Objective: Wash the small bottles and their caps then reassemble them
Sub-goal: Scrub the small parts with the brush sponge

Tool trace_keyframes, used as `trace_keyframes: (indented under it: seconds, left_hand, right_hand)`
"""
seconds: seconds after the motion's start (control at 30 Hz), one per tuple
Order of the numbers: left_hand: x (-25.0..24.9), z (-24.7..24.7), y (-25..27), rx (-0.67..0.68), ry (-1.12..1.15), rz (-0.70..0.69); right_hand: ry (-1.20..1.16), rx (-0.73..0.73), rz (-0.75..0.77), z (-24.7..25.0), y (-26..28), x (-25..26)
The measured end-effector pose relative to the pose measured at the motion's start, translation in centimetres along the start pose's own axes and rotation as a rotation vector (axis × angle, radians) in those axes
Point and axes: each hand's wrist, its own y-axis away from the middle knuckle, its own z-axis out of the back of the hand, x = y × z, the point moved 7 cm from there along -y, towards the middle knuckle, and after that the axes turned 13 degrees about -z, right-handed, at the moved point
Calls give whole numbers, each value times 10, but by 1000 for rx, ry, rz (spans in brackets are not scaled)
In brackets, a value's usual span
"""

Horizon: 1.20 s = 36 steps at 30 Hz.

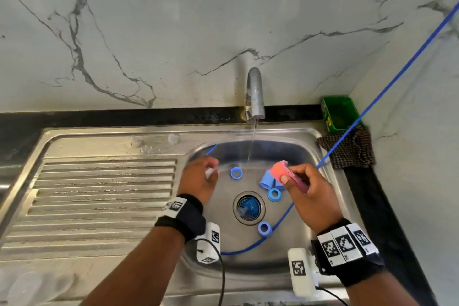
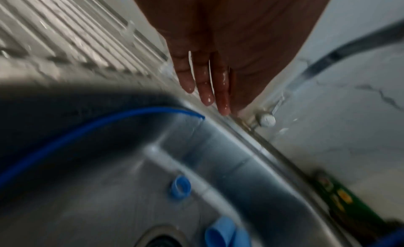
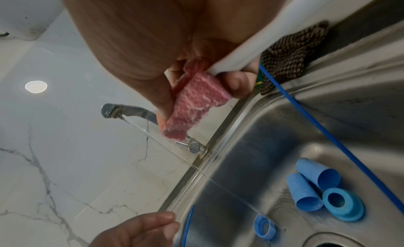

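Bottles [image 3: 313, 184], two tapered matte blue plastic tubes, lay side by side on the wet steel sink [image 1: 293, 251] floor just right of the drain [image 1: 249, 207], with ring-shaped blue caps [image 1: 264, 228] scattered near them. Right hand [image 1: 311, 194] pinched a folded, coarse pink scrub pad [image 3: 196, 103] in curled fingers above the bottles; left hand [image 1: 201, 179] hung open, fingers straight and wet, holding nothing. Judgement: lift one bottle with the free hand, work the pad round its smooth wall and open mouth, then rinse under the thin stream from the chrome tap [image 1: 254, 97] beyond.
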Motion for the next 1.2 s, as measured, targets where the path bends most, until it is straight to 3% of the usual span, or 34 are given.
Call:
trace_keyframes:
  seconds: [0.1,0.23,0.33,0.53,0.97,1.2]
  left_hand:
    - [-6,-64,4,249,-5,42]
    - [6,-124,11,529,-180,81]
    - [27,-150,18,659,-239,184]
    - [55,-192,21,828,-396,225]
    - [74,-222,25,842,-467,254]
    - [80,-182,37,673,-290,403]
  right_hand:
    - [2,-9,3,17,-6,-11]
    - [18,2,13,23,-12,-21]
    - [31,17,2,22,-18,-29]
    - [65,73,-21,6,-37,-42]
    - [58,75,-74,-12,-65,-59]
    - [36,98,-61,-4,-61,-51]
